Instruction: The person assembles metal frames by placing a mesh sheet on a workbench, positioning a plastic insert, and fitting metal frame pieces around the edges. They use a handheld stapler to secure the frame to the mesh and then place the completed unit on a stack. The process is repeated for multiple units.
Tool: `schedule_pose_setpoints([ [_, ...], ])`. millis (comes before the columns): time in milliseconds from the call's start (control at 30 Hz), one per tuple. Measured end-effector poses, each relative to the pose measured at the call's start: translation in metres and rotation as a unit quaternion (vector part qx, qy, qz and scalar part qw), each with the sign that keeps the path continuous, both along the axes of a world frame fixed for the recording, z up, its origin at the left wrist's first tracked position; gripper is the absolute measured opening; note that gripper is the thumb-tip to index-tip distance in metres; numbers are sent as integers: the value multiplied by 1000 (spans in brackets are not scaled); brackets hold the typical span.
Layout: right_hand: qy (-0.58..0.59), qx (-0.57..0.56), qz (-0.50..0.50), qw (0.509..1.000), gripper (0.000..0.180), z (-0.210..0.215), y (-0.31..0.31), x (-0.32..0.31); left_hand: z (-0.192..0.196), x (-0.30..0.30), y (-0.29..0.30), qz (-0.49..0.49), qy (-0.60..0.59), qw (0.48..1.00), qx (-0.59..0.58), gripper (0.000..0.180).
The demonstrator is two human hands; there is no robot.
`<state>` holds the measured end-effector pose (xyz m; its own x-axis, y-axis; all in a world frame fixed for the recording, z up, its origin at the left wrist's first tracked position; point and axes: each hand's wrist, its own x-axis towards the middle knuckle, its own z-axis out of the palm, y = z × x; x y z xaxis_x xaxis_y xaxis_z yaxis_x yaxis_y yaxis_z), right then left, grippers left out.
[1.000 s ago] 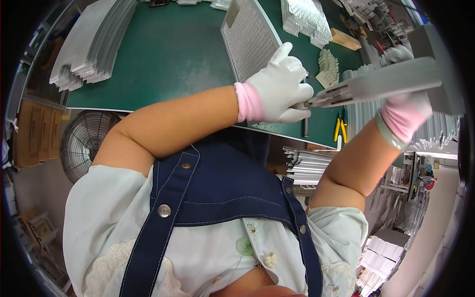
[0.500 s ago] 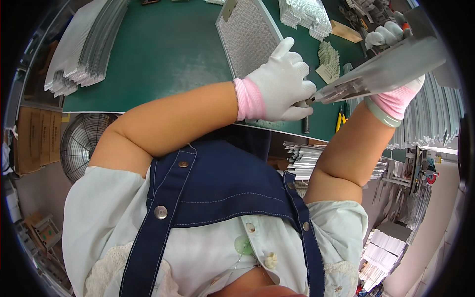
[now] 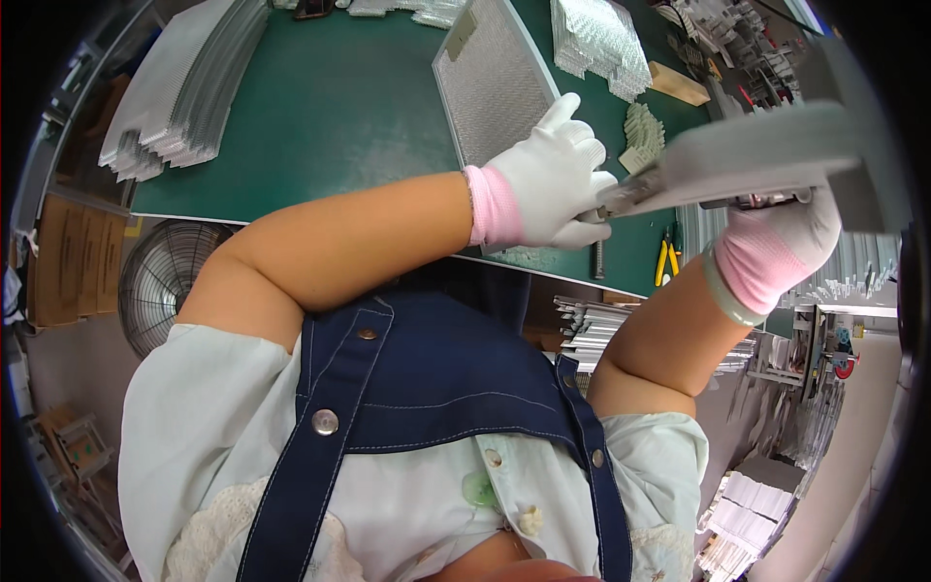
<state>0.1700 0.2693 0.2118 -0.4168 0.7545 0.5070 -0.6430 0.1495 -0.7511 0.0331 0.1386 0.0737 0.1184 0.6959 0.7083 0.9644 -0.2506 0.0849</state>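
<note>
A framed panel (image 3: 497, 89) with a silvery mesh face stands tilted on the green workbench. My left hand (image 3: 551, 186), in a white glove with a pink cuff, is closed on the panel's near right edge, its thumb and fingertips pinched close together. My right hand (image 3: 822, 221), gloved likewise, grips a bulky grey hand tool (image 3: 766, 153), partly blurred. The tool's narrow metal nose reaches the fingertips of my left hand; the exact contact point is hidden. The tool's body covers most of my right fingers.
Mesh sheets (image 3: 184, 92) are stacked at the bench's left, with another pile (image 3: 599, 44) at the back. Yellow-handled pliers (image 3: 666, 260) and a dark metal rod (image 3: 597, 260) lie near the front edge. A pale ridged block (image 3: 641, 141) and a wooden block (image 3: 679, 83) sit farther right. A fan (image 3: 170, 286) stands below left.
My right hand has moved lower, and the tool has swung to a flatter angle. My left hand keeps its grip on the panel. The whole view has shifted slightly.
</note>
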Motion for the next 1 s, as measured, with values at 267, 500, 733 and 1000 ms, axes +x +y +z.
schedule_pose_setpoints([
  [267, 34, 15, -71, 997, 24, 18, -23, -13, 22, -7, -23, -80, 6, 992, -95, 31],
  [500, -68, 88, -137, 984, 27, 17, -19, 6, -62, -22, -41, -169, 53, 931, -321, 40],
  [733, -97, 98, -187, 973, 27, 6, -19, 15, -114, -193, -22, 352, -24, 876, -328, 44],
  [1000, -143, 108, -267, 947, 23, -5, -13, 19, 32, -193, -31, 229, -145, 864, -424, 50],
])
